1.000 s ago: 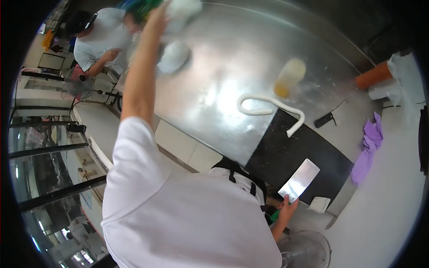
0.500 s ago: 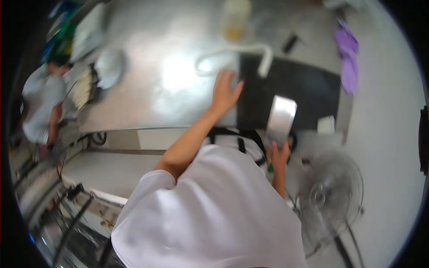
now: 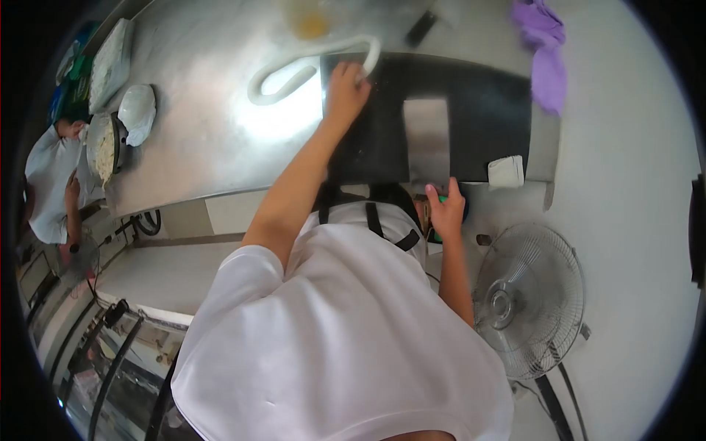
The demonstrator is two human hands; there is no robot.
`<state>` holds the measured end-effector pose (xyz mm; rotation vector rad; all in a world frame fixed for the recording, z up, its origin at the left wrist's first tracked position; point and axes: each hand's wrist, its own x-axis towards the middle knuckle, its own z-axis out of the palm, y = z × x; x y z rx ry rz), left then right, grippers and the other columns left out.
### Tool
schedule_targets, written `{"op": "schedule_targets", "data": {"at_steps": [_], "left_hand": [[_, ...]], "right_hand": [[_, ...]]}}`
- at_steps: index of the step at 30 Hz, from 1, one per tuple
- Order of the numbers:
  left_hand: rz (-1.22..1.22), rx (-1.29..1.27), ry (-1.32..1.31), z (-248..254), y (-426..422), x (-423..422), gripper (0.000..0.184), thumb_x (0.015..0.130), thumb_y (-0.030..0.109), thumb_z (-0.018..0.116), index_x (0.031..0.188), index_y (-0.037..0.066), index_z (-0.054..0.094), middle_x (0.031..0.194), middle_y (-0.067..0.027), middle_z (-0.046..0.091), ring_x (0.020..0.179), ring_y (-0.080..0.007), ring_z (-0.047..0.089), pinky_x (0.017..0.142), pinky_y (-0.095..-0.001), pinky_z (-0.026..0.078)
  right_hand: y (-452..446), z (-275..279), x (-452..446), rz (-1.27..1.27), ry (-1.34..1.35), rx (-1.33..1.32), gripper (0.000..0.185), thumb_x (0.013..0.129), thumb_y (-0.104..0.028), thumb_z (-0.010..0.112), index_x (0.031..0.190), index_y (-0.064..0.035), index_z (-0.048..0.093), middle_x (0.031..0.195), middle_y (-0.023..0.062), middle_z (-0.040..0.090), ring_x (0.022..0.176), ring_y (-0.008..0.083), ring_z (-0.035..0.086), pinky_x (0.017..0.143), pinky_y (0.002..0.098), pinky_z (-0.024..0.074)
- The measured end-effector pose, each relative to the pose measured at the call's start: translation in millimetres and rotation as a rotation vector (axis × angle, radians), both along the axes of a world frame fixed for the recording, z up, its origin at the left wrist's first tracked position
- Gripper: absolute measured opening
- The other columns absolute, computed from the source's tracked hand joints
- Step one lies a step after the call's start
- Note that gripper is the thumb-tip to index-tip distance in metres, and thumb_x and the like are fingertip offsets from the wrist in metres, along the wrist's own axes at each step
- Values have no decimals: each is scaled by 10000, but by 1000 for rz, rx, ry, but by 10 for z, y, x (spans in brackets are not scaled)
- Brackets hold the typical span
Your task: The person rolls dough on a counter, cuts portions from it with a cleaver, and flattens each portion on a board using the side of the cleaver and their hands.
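Observation:
A long, smooth white rope of dough (image 3: 283,59) lies in a bent loop, mostly on the metal tabletop, its near right end reaching onto a black board (image 3: 489,95). My left hand (image 3: 347,92) is over the board with its fingers closed around that end, which is partly hidden by them. In my right hand (image 3: 447,209), at the table's front edge, is a broad, flat metal blade like a cleaver (image 3: 428,136). Its blade lies over the board, pointing away from me; the grip is hidden in the hand.
A folded white cloth (image 3: 506,172) is at the board's right corner, and a purple cloth (image 3: 543,55) lies beyond. A dark object (image 3: 421,29) sits behind the board. A fan (image 3: 526,301) stands at right. At left, another person (image 3: 55,184) is beside a pan (image 3: 103,151).
My left hand has moved from beside the dough onto its end and closed. The blade has come over the board from the front edge. The view has shifted and is sharper.

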<state>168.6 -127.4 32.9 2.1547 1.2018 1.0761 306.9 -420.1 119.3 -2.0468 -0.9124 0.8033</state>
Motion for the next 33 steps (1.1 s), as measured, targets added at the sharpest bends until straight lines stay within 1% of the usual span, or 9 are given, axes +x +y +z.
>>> {"op": "schedule_targets", "data": {"at_steps": [3,6,11,20,23,28,30,32,33], "left_hand": [[-35,-67,68,109,-490,-333,226,790,7,753,994,46,663,953,-141,649,823,-330,664,732,-401,538],[-25,-174,123,-41,-804,-740,235,784,-2,763,996,53,676,1000,-122,683,891,-307,673,776,-397,545],[-111,-128,53,31,-805,-937,374,764,22,841,1116,62,721,1101,-101,701,1064,-283,666,887,-384,548],[-107,-2,14,-106,-685,-867,266,822,6,793,1074,38,715,1057,-116,670,902,-304,666,781,-388,538],[61,-149,-17,-165,-702,-767,174,877,20,751,1045,23,705,1034,-127,661,858,-316,659,751,-391,534],[-3,-291,-17,218,-624,-775,68,928,54,700,991,28,703,972,-141,655,839,-316,651,742,-397,528],[-293,-147,-41,380,-749,-596,51,902,54,713,952,45,713,926,-129,651,858,-317,644,781,-414,514],[-671,-160,143,648,-885,-265,86,850,94,745,936,88,743,937,-96,681,923,-331,641,839,-436,496],[-796,-126,360,463,-931,-94,118,831,130,774,938,94,741,959,-95,694,960,-327,650,848,-440,508]], "right_hand": [[202,-60,246,135,-176,12,315,955,-205,711,1121,22,570,929,295,696,900,493,676,736,482,526],[478,98,289,313,-116,-77,302,958,-206,695,1108,14,554,915,304,683,890,515,651,715,523,513],[795,120,296,548,-228,-51,267,962,-195,671,1110,-25,527,852,273,677,850,508,657,692,552,503],[1069,296,196,762,-489,-321,293,984,-231,633,1198,-73,509,844,259,696,829,512,671,731,601,533],[988,-75,-120,642,-423,-362,356,984,-235,634,1264,-66,491,856,272,702,830,523,671,733,606,526],[447,-279,-489,180,-165,-28,463,959,-288,691,1293,-7,536,988,300,703,991,528,654,820,528,545],[0,-266,-522,-126,-43,-29,422,959,-257,718,1246,22,583,1038,241,721,988,404,710,864,451,545],[-514,-279,-481,-361,26,104,393,966,-220,728,1243,26,597,1062,155,727,940,252,696,846,386,541],[-712,-207,-438,-380,-204,29,387,969,-208,726,1241,32,591,1054,144,721,948,259,691,861,367,537]]}}
